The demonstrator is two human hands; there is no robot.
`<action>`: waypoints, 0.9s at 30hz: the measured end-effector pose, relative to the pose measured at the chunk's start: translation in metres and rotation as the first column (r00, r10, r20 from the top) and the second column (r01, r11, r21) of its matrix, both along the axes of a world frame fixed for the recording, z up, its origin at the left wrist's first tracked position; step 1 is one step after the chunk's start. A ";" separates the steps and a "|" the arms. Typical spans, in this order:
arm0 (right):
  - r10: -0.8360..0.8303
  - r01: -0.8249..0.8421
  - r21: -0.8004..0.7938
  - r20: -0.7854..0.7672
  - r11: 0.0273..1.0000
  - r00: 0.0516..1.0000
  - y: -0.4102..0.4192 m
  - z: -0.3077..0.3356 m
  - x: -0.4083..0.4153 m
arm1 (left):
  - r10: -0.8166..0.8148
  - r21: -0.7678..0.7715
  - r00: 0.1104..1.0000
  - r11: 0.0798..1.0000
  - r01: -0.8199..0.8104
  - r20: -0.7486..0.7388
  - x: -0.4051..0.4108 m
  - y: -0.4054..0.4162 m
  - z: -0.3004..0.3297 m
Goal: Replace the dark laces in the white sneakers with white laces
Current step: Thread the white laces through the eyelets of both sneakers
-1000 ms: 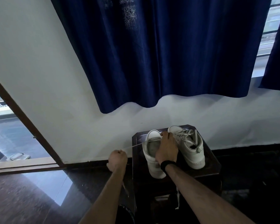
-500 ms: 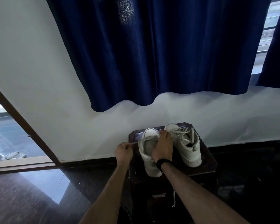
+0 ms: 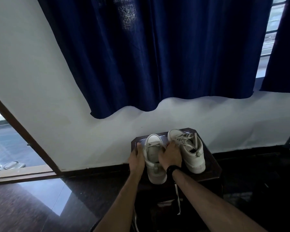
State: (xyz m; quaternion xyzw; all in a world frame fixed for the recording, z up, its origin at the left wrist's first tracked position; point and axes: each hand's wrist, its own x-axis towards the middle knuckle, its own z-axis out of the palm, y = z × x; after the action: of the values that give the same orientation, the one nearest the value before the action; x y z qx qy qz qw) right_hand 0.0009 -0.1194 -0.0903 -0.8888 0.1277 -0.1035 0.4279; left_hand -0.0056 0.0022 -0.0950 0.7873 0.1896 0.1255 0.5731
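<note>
Both hands flank the left sneaker (image 3: pixel 155 162) on the dark surface (image 3: pixel 213 166), left hand (image 3: pixel 136 158) pressed along its side, right hand (image 3: pixel 170 155) seemingly pinching the white lace (image 3: pixel 153 144), which I should pull evenly and flat through each eyelet.

Both hands (image 3: pixel 137 159) (image 3: pixel 170 154) flank the left sneaker (image 3: pixel 155 162) on the stool (image 3: pixel 211 166).
</note>
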 end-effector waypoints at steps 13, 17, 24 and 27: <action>0.242 -0.051 0.680 -0.189 0.731 0.952 -0.043 0.059 -0.001 | 0.064 0.598 0.962 0.772 -0.217 0.266 -0.007 -0.008 0.016; 0.384 -0.092 0.916 -0.071 0.390 0.920 -0.043 0.101 -0.008 | -0.317 -0.027 0.940 0.946 0.323 0.122 -0.023 -0.051 0.064; 0.323 -0.153 0.811 -0.047 0.565 0.945 -0.067 0.120 -0.009 | -0.712 -0.315 0.692 0.688 0.654 -0.119 -0.044 -0.007 0.095; 0.307 -0.143 0.746 -0.087 0.651 0.948 -0.080 0.113 -0.016 | -0.664 -0.202 0.724 0.747 0.633 -0.187 -0.045 0.034 0.110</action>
State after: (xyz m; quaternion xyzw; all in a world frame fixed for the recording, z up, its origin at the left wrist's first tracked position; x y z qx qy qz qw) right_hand -0.0155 -0.1989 0.0226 -0.6583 0.0900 0.1024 0.7403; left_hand -0.0503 0.0364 0.0147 0.7756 -0.0208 -0.1942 0.6002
